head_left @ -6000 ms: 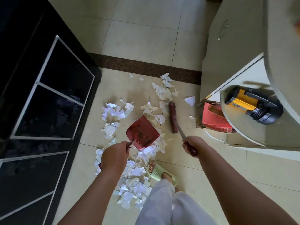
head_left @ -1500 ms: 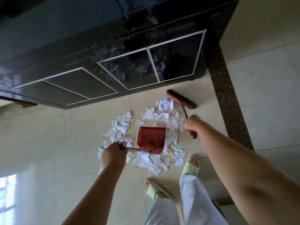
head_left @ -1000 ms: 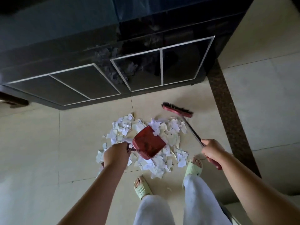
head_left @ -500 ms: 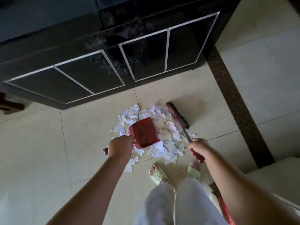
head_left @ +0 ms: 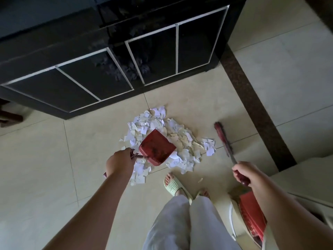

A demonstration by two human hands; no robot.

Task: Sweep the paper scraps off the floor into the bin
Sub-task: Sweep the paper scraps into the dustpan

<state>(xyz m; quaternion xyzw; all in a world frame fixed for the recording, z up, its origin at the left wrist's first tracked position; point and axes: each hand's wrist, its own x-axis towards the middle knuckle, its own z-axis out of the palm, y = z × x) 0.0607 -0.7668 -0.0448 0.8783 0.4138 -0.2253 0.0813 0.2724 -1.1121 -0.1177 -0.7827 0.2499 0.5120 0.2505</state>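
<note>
Your left hand [head_left: 119,164] is gripping the handle of the red dustpan [head_left: 157,148], which is sitting in the middle of the paper scraps [head_left: 182,139] on the floor [head_left: 45,159]. Your right hand [head_left: 246,173] is squeezing the handle of the brush [head_left: 223,139], whose bristles are resting just right of the pile, apart from it.

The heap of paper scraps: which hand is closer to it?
Left. The left hand holds the dustpan handle right at the paper scraps' edge; the right hand grips the broom, off to the side.
</note>
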